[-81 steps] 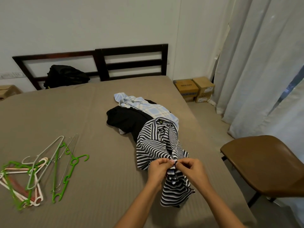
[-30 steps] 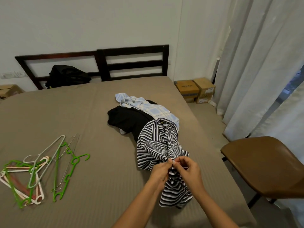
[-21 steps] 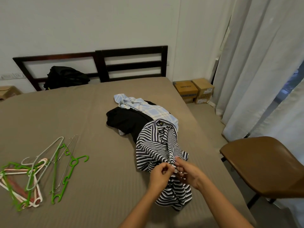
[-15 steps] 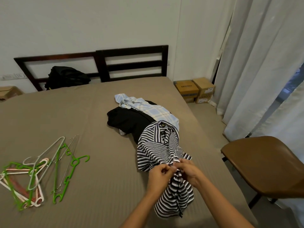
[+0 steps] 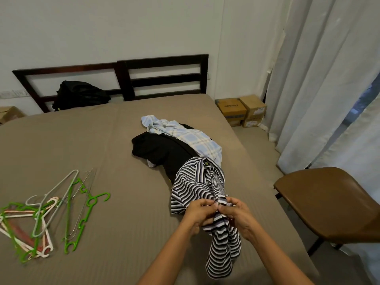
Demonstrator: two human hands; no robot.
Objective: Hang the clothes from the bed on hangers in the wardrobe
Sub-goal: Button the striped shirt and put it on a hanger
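A black-and-white striped shirt [image 5: 195, 186] lies crumpled on the brown bed [image 5: 102, 140], its lower end trailing toward the near edge. My left hand [image 5: 200, 212] and my right hand [image 5: 236, 212] meet at the shirt's front edge, and both pinch the striped fabric between thumb and fingers. Behind the shirt lie a black garment [image 5: 162, 151] and a light blue checked shirt [image 5: 191, 138]. A heap of green, white and pink hangers [image 5: 47, 212] rests on the bed at the left. No wardrobe is in view.
A dark headboard [image 5: 164, 77] stands against the white wall, with a black bag [image 5: 80, 95] in front of it. Cardboard boxes [image 5: 242, 112] sit on the floor right of the bed. A brown chair [image 5: 329, 202] and white curtains [image 5: 318, 79] fill the right side.
My hands stay together on the striped shirt, working along its front edge. The shirt's lower part has shifted and hangs a little differently near the bed's edge. Nothing else moved.
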